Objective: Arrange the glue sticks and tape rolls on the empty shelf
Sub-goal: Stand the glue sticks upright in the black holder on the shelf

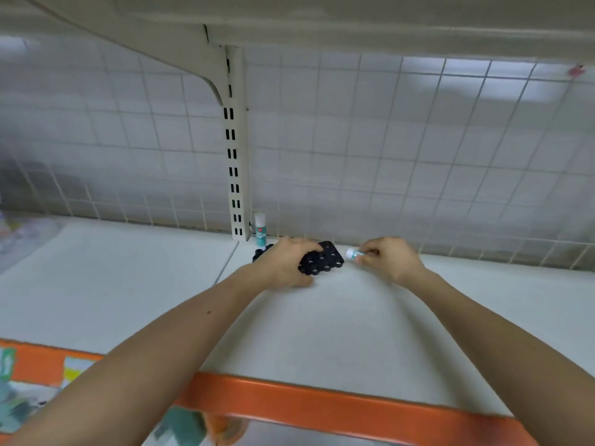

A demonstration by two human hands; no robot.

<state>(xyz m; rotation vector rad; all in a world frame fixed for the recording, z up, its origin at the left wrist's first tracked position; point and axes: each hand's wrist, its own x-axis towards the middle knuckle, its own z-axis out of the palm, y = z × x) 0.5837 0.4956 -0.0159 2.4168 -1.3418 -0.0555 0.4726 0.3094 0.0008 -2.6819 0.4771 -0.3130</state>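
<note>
A black tray (322, 262) with round holes lies on the white shelf (338, 317) near the back. My left hand (285, 265) grips the tray from above, fingers curled over its top. My right hand (386, 257) pinches a small glue stick (352, 253) with a white cap and teal label, held on its side just right of the tray. Another glue stick (260, 229) of the same kind stands upright at the back, beside the upright post and left of the tray.
A slotted cream upright post (236, 162) and bracket divide the wire-grid back wall (386, 140). Another shelf hangs overhead. An orange rail (322, 407) edges the shelf front. Blurred packaged goods (19, 233) lie at the far left.
</note>
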